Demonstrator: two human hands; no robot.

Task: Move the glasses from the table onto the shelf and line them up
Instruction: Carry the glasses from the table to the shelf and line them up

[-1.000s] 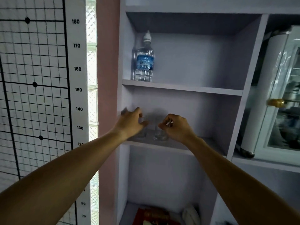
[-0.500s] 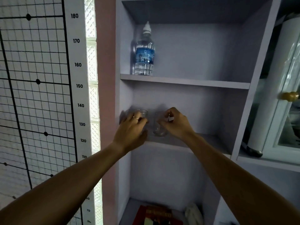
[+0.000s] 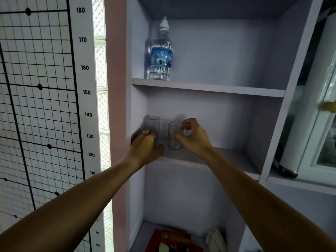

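Clear glass marked both tumblers on the middle shelf [image 3: 227,157] of the lilac cabinet: the left glass [image 3: 152,124] stood upright at that shelf's left end, the right glass [image 3: 174,136] upright just beside it. The left hand [image 3: 145,148] wrapped its fingers round the base of the left glass, while the right hand [image 3: 192,138] pinched the rim of the right glass. One board above that shelf, a water bottle [image 3: 161,53] stood upright.
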